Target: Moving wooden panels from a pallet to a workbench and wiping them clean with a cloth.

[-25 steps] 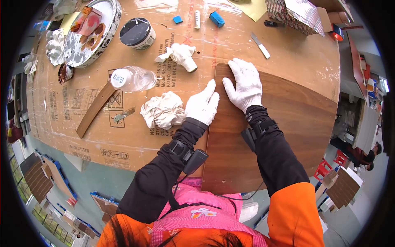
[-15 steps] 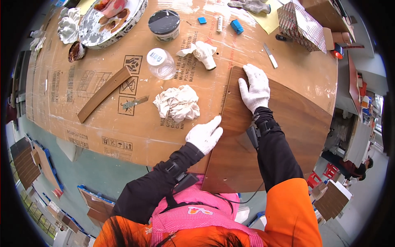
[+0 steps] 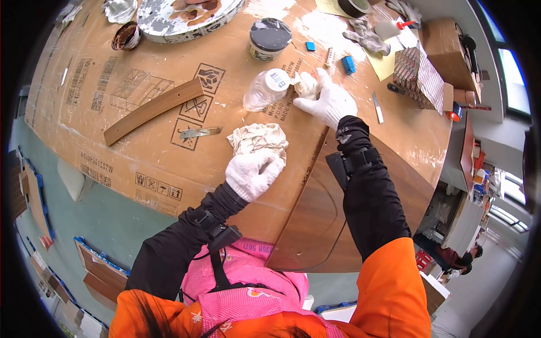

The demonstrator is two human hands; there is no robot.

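My left hand [image 3: 252, 176], in a white knit glove, has its fingers curled at the near edge of a crumpled white rag [image 3: 256, 139]; whether they grip any of it is hidden. My right hand [image 3: 332, 105], gloved likewise, reaches forward with thumb and forefinger apart, beside a small wad of white cloth [image 3: 307, 87]. A clear plastic bottle with a white cap [image 3: 265, 90] stands just left of that wad. Beneath my right forearm lies a brown wood-grain panel [image 3: 307, 225] with small holes near its left edge.
Cardboard [image 3: 163, 169] covers the table. On it lie a curved wooden strip [image 3: 152, 111], a metal scraper blade [image 3: 201, 132], a dark-lidded jar [image 3: 270, 38], a blue block [image 3: 348, 65] and a knife [image 3: 377, 107]. A paint-stained round board [image 3: 169, 31] and a small cup [image 3: 125, 36] stand farther back.
My right hand has left the panel and moved forward and left to the cloth wad. My left hand has moved left from the panel's edge to the rag, its fingers now curled. The view has shifted.
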